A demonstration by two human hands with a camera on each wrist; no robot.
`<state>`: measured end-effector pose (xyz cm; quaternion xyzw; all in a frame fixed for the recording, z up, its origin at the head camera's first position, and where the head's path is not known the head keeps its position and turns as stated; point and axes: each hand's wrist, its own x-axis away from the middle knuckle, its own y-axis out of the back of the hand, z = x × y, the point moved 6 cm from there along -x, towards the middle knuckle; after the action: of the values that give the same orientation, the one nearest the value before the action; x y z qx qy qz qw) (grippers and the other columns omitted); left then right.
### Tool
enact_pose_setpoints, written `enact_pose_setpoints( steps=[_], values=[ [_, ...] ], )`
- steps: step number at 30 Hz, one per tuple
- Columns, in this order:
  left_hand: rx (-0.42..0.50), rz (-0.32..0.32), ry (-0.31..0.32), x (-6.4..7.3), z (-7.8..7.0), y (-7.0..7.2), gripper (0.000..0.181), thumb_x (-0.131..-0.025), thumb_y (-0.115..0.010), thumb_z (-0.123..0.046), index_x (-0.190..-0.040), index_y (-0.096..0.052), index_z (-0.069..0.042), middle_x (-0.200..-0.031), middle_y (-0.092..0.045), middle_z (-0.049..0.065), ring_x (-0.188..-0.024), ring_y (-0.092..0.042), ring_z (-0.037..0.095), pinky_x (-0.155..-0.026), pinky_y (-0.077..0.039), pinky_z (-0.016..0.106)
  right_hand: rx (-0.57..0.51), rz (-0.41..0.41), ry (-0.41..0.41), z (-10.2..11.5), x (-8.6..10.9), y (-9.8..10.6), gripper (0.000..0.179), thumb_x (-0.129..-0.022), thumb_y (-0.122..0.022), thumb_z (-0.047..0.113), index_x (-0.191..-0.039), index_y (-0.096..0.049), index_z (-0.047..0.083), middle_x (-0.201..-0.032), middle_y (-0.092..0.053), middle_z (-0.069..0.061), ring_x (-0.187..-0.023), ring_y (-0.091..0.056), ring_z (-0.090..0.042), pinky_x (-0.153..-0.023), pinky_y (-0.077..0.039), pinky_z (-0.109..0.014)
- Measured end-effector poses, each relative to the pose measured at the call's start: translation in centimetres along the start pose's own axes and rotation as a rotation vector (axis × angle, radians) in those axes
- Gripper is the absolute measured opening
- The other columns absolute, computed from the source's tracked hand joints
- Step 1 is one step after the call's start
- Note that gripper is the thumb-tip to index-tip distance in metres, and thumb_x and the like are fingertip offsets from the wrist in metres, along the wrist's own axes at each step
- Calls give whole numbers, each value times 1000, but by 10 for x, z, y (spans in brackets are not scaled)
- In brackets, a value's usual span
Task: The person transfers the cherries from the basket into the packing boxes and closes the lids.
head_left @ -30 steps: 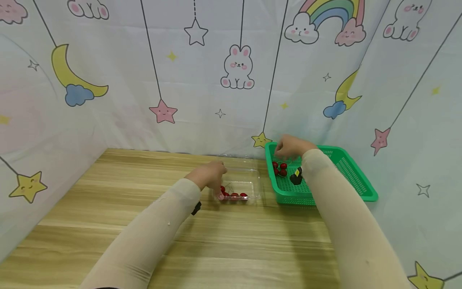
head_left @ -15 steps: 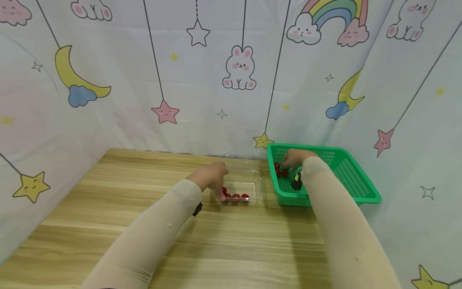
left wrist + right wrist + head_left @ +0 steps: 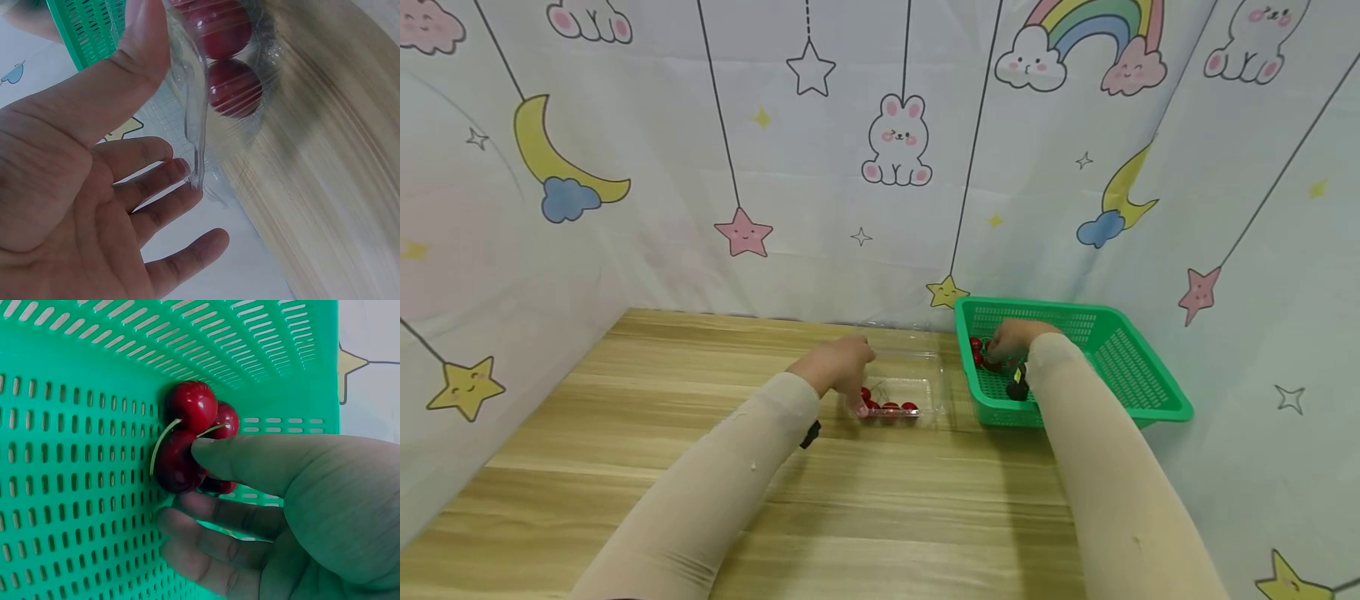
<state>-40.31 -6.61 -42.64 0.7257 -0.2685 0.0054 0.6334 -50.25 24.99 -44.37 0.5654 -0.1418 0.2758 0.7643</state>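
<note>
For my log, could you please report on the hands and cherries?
Right hand at cherries in basket, grip unclear. Left hand touching clear box, more cherries inside. No obstruction seen.

A pale wood-grain tabletop, its streaks running side to side, meets a white printed sheet along its back edge. The sheet, faintly creased, also hangs beside the left and right edges. Above the back-left corner hangs a yellow crescent moon with a blue cloud; to its right come a smiling pink star and a winking white rabbit. Higher toward the right edge arches a rainbow. A small yellow star sits just above the back edge. The light is soft, leaving blurred shadows on the tabletop.
</note>
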Motion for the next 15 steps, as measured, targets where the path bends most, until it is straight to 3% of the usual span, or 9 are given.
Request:
enact_pose_setpoints(
  steps=[6,8,11,15],
  values=[
    [-3,3,-1,0,0,1,112,-83,-104,-38,-175,-46,-9,-186,-34,19,-170,-38,42,-134,-44,58,-23,-26,-4,0,6,-1,37,-111,-73,19,-145,-77,3,-162,-63,-25,-118,-82,-30,-102,-68,-53],
    [-3,3,0,1,0,1,112,-83,-104,-38,-175,-46,-9,-186,-33,19,-171,-37,42,-135,-43,58,-15,-31,-4,1,7,-1,30,-110,-73,18,-136,-81,4,-153,-70,-23,-113,-81,-27,-95,-69,-48],
    [1,2,3,1,-1,1,112,-83,-104,-38,-175,-46,-9,-186,-32,19,-171,-37,42,-135,-43,58,-1,-37,0,1,7,-1,13,-109,-74,17,-112,-85,10,-125,-80,-13,-98,-76,-22,-81,-64,-41],
    [6,4,6,2,-2,1,111,-83,-103,-38,-175,-46,-9,-187,-31,18,-171,-36,42,-136,-42,58,-2,-22,6,2,6,-1,26,-110,-74,17,-84,-74,17,-97,-76,-4,-90,-71,-21,-74,-57,-37]
  ],
)
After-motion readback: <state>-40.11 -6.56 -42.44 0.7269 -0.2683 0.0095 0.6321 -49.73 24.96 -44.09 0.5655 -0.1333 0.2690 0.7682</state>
